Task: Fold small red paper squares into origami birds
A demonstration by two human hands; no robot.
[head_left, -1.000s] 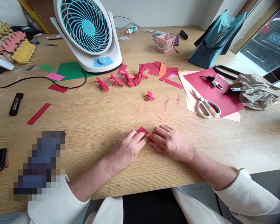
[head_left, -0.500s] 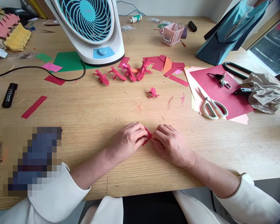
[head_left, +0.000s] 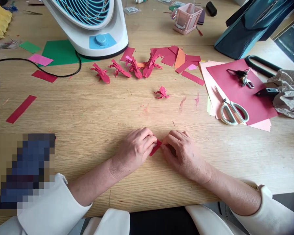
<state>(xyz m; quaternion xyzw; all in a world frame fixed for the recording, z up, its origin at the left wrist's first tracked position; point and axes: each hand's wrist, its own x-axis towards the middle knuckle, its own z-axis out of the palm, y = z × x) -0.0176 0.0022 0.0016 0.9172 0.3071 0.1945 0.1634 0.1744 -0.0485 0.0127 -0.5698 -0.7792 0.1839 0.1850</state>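
Observation:
Near the front edge of the wooden table, a small folded red paper lies between my two hands. My left hand has its fingers closed on the paper's left part and covers some of it. The thumb and forefinger of my right hand pinch its right tip. Beyond them stands a small red folded paper figure. Farther back, several red folded figures form a row in front of the fan.
A white fan stands at the back. White-handled scissors rest on red and pink sheets at the right, beside crumpled paper. A red strip lies at left; a pink basket and dark bag are behind.
The view has tilted down and shifted slightly. More of the red paper's lower part shows between my hands, and my right thumb and forefinger have a wider gap behind their tips.

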